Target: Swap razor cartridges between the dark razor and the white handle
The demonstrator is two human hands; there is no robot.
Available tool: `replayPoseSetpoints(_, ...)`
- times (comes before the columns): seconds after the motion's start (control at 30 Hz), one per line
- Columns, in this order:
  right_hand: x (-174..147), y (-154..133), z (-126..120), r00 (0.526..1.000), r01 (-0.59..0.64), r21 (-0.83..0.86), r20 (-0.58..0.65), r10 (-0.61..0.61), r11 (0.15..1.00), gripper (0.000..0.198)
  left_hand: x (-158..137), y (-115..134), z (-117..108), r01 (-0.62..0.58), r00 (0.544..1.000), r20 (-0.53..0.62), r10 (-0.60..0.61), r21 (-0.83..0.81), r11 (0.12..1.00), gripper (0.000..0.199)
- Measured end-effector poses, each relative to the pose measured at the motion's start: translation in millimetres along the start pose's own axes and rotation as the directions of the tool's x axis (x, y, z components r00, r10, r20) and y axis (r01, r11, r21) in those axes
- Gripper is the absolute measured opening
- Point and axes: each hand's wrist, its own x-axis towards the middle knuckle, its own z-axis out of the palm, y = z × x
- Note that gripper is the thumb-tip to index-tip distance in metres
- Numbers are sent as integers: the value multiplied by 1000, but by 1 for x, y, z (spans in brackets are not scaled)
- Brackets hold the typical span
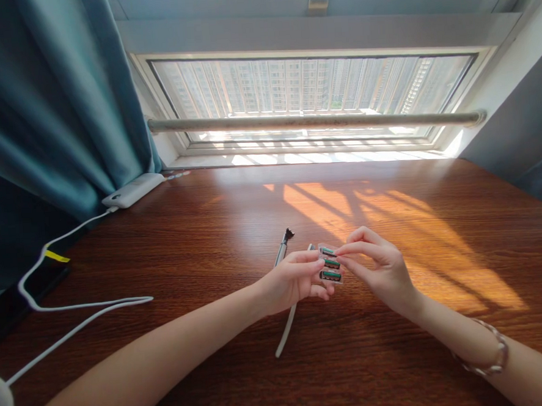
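Observation:
My left hand is closed on the left edge of a small clear pack of razor cartridges. Three dark cartridges with green strips sit in a column in the pack. At its upper right edge, my right hand pinches with thumb and fingertips, at the top cartridge. A razor handle with a black bare head lies on the table beyond my left hand, its lower part hidden. Under that hand runs a pale toothbrush; its bristles show just left of the pack and its middle is covered.
The brown wooden table reaches to the window. At the left back a white power strip lies by the blue curtain, its white cable looping over the left side. A metal bar crosses the window.

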Motion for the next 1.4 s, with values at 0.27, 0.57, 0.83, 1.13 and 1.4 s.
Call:
replayPoseSetpoints(0.27,0,0,1,1000,-20,-25,-6,20,999,10,2,-3,-4,4,999,52,-4,-7,1000,27)
replayPoseSetpoints(0.57,-1,-3,1,999,8,-45,32,-7,999,13,1,-2,-3,-9,1000,16,10,-17,1000,26)
replayPoseSetpoints(0.83,-3,-2,3,998,61,-103,34,-58,993,13,3,-5,-5,-24,1000,-6,23,-11,1000,22)
replayPoseSetpoints(1.13,-4,-1,5,997,-11,-50,75,15,999,5,3,-4,-3,-14,1000,-26,14,-1,1000,24)
replayPoseSetpoints(1.4,2,14,4,930,-364,45,-48,366,930,14,5,-2,-3,-44,998,-46,42,-29,999,28)
